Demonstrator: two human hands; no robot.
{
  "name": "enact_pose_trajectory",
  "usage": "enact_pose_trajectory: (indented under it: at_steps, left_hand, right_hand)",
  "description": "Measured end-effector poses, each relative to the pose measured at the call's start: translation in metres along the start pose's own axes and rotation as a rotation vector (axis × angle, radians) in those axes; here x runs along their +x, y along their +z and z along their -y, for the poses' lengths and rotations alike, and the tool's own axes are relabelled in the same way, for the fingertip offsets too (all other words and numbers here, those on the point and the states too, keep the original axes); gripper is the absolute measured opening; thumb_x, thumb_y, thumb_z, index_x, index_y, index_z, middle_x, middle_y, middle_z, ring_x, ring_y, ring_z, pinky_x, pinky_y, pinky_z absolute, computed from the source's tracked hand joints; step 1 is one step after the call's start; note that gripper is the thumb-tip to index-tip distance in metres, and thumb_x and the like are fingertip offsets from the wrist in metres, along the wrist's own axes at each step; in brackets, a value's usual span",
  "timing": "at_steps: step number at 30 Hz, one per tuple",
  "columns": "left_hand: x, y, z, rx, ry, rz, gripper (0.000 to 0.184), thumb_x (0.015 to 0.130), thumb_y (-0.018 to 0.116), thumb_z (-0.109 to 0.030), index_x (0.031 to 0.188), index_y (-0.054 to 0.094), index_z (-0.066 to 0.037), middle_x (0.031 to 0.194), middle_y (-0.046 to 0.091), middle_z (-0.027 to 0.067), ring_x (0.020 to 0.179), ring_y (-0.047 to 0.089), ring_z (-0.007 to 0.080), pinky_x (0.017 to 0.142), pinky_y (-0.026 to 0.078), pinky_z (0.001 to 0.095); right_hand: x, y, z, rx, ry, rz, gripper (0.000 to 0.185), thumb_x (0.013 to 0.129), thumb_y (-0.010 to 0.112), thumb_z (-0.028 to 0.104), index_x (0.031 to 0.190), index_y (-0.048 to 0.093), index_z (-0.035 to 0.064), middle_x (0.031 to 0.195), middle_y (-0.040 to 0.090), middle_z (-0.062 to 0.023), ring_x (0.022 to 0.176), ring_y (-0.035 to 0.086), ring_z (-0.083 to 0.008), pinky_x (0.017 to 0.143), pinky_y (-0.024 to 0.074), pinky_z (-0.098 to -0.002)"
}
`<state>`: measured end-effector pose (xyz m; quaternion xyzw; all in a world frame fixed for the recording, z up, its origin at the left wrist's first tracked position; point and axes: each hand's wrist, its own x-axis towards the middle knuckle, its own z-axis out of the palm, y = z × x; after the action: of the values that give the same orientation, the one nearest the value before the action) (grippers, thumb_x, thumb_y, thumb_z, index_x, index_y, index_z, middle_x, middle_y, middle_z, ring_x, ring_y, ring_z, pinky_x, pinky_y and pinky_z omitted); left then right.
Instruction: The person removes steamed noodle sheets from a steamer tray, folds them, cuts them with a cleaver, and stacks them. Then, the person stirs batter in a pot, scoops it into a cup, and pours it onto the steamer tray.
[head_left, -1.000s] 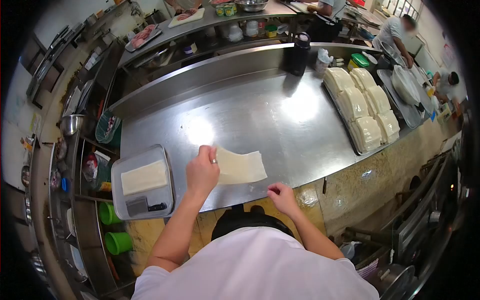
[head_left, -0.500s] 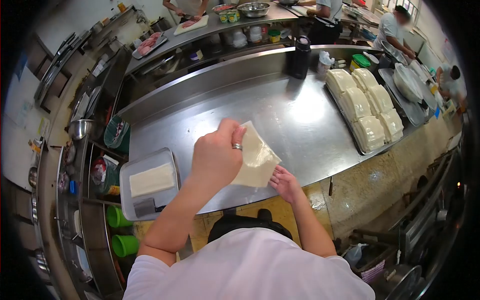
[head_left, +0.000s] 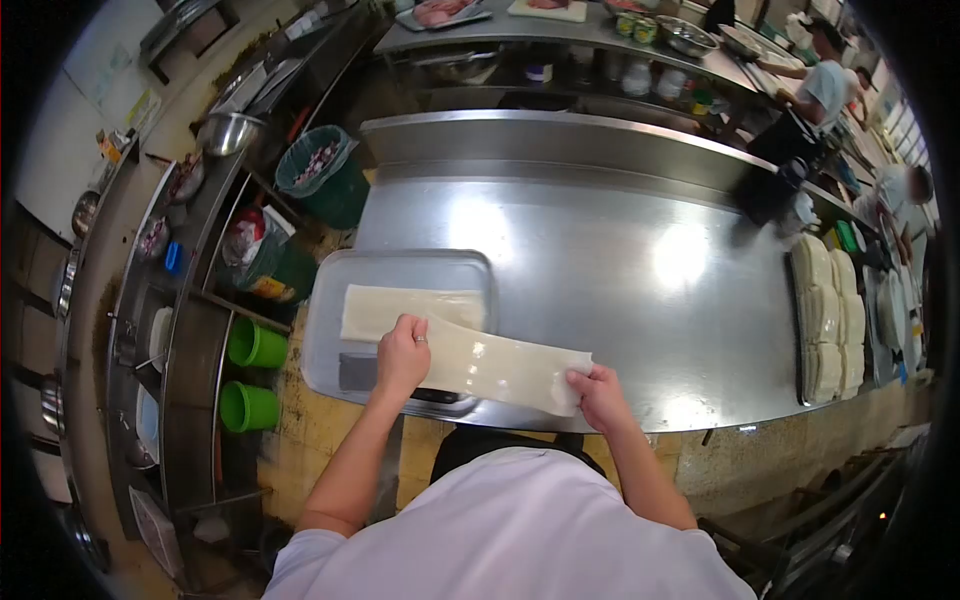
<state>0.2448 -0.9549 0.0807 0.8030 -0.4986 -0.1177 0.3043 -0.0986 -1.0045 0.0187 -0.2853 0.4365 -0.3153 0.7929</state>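
Stretched between my two hands is a pale, shiny dough sheet (head_left: 505,370), held above the front edge of the steel table. My left hand (head_left: 404,355) pinches its left end, over the tray. The right end is gripped by my right hand (head_left: 598,394), thumb on top. Under and behind my left hand lies the tray (head_left: 325,300), with another flat rectangle of dough (head_left: 385,311) in it. A cleaver (head_left: 358,373) with a wide grey blade rests at the tray's front; my left hand and forearm partly cover it.
The steel table (head_left: 600,260) has a raised back wall (head_left: 560,145). Stacked dough (head_left: 825,320) stands on a tray at the right end. Bins, such as a green one (head_left: 335,195), and green buckets (head_left: 250,405) are on the left. Co-workers (head_left: 820,95) stand at the far right.
My view has turned left. Both hands have moved apart, and the dough sheet, hanging from my left hand before, is now spread between them. My right hand has closed on its end.
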Motion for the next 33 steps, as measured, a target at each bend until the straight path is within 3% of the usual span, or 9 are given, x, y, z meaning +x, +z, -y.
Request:
enact_pose_trajectory:
  at_steps: [4, 10, 11, 14, 17, 20, 23, 29, 33]
  left_hand:
    - [0.025, -0.016, 0.107, -0.042, -0.097, -0.073, 0.022, 0.103, 0.056, -0.024, 0.099, 0.061, -0.003, 0.084, 0.069, 0.0254, 0.082, 0.065, 0.0501, 0.070, 0.048, 0.0581]
    - [0.077, -0.045, 0.181, -0.040, -0.186, -0.059, 0.021, 0.103, 0.057, -0.024, 0.100, 0.061, -0.003, 0.085, 0.069, 0.0259, 0.083, 0.065, 0.0503, 0.072, 0.048, 0.0573]
    - [0.084, -0.048, 0.188, -0.050, -0.205, -0.052, 0.022, 0.103, 0.057, -0.025, 0.100, 0.062, -0.003, 0.085, 0.069, 0.0259, 0.084, 0.065, 0.0498, 0.072, 0.048, 0.0562]
    - [0.101, -0.049, 0.204, -0.048, -0.214, -0.033, 0.024, 0.104, 0.055, -0.027, 0.100, 0.061, -0.004, 0.084, 0.069, 0.0257, 0.083, 0.065, 0.0507, 0.073, 0.048, 0.0580]
    - [0.112, -0.050, 0.211, -0.038, -0.211, -0.014, 0.026, 0.105, 0.053, -0.029, 0.101, 0.061, -0.005, 0.083, 0.070, 0.0257, 0.083, 0.065, 0.0514, 0.073, 0.047, 0.0595]
    - [0.119, -0.048, 0.216, -0.056, -0.204, -0.013, 0.026, 0.105, 0.053, -0.029, 0.101, 0.061, -0.005, 0.083, 0.069, 0.0262, 0.083, 0.065, 0.0515, 0.073, 0.047, 0.0594]
    - [0.124, -0.049, 0.219, -0.073, -0.198, 0.002, 0.026, 0.105, 0.053, -0.029, 0.101, 0.061, -0.004, 0.084, 0.069, 0.0266, 0.084, 0.065, 0.0515, 0.073, 0.047, 0.0591]
    - [0.133, -0.052, 0.217, -0.064, -0.204, 0.044, 0.026, 0.104, 0.053, -0.029, 0.104, 0.061, -0.004, 0.088, 0.071, 0.0263, 0.087, 0.065, 0.0509, 0.075, 0.048, 0.0587]
    - [0.134, -0.047, 0.222, -0.070, -0.193, 0.040, 0.026, 0.104, 0.053, -0.028, 0.107, 0.062, -0.005, 0.091, 0.071, 0.0265, 0.089, 0.066, 0.0504, 0.077, 0.049, 0.0584]
  right_hand:
    - [0.053, 0.101, -0.013, -0.138, 0.039, -0.061, 0.023, 0.099, 0.062, 0.004, 0.119, 0.070, -0.0035, 0.105, 0.074, -0.0098, 0.089, 0.070, -0.0183, 0.077, 0.0586, -0.0347]
    - [0.109, 0.175, -0.026, -0.241, 0.030, -0.112, 0.021, 0.098, 0.062, 0.003, 0.116, 0.073, -0.0011, 0.097, 0.073, -0.0063, 0.075, 0.064, -0.0125, 0.065, 0.0523, -0.0297]
    - [0.114, 0.184, -0.025, -0.237, 0.021, -0.125, 0.021, 0.098, 0.062, 0.004, 0.115, 0.073, -0.0001, 0.095, 0.073, -0.0054, 0.073, 0.063, -0.0117, 0.062, 0.0508, -0.0289]
    - [0.136, 0.184, -0.031, -0.335, 0.066, -0.143, 0.025, 0.099, 0.059, 0.001, 0.122, 0.068, -0.0048, 0.109, 0.073, -0.0125, 0.093, 0.071, -0.0201, 0.082, 0.0591, -0.0350]
    - [0.142, 0.193, -0.028, -0.289, 0.056, -0.153, 0.025, 0.099, 0.059, 0.000, 0.121, 0.068, -0.0055, 0.108, 0.073, -0.0129, 0.093, 0.071, -0.0205, 0.083, 0.0587, -0.0346]
    - [0.149, 0.195, -0.028, -0.302, 0.053, -0.171, 0.025, 0.098, 0.059, -0.001, 0.121, 0.068, -0.0041, 0.108, 0.073, -0.0119, 0.092, 0.071, -0.0198, 0.082, 0.0588, -0.0342]
    - [0.149, 0.202, -0.025, -0.310, 0.027, -0.196, 0.020, 0.098, 0.062, 0.004, 0.114, 0.074, 0.0027, 0.091, 0.073, -0.0036, 0.066, 0.062, -0.0105, 0.055, 0.0472, -0.0276]
    - [0.141, 0.218, -0.009, -0.285, 0.056, -0.177, 0.025, 0.098, 0.060, 0.002, 0.121, 0.070, -0.0006, 0.101, 0.074, -0.0088, 0.080, 0.070, -0.0167, 0.066, 0.0574, -0.0310]
    - [0.146, 0.211, -0.015, -0.318, 0.060, -0.186, 0.026, 0.098, 0.060, 0.002, 0.123, 0.069, -0.0009, 0.102, 0.073, -0.0095, 0.082, 0.071, -0.0171, 0.068, 0.0582, -0.0315]
